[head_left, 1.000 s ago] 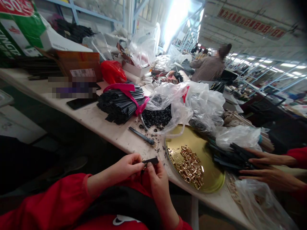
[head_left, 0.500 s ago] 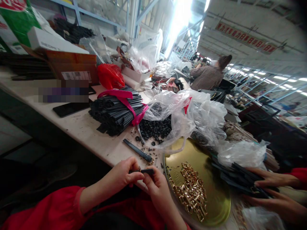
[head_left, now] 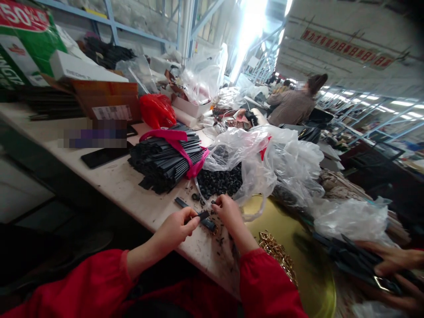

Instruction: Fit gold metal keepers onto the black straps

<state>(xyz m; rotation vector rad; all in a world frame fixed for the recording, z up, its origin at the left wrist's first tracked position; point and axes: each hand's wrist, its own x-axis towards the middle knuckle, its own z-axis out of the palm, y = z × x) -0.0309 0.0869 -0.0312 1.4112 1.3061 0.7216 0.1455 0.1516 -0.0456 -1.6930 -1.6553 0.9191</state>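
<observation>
Left hand (head_left: 179, 226): thumb and fingers pinched on a short black strap (head_left: 202, 215), its free end pointing toward the right hand.

Right hand (head_left: 229, 212): thumb and fingertips drawn close together at the edge of the loose rings (head_left: 220, 180); whether a ring sits between them cannot be told.

Handling, as judged: the strap is best gripped just behind its end, flat and untwisted, so the tip stays stiff; a single ring should be taken, the rest left lying.

Second strap (head_left: 180, 203): on the table (head_left: 152, 207), partly behind the left hand; gold metal at its near end. Small dark bits scattered around it.

Clear bag (head_left: 255, 176): mouth open toward the person, black rings inside and spilling out.

Gold tray (head_left: 314, 269): right of the right forearm; a heap of gold buckles (head_left: 276, 249), part hidden by the sleeve.

Bundle (head_left: 165, 157): many dark strips, bound by a pink band (head_left: 195, 168).

Red bag (head_left: 157, 110): contents hidden.

Carton (head_left: 107, 99): a white box (head_left: 86, 68) resting on top; inside not visible.

Co-worker's hands (head_left: 395, 260): far right, at dark straps (head_left: 351, 256), one buckle showing.
</observation>
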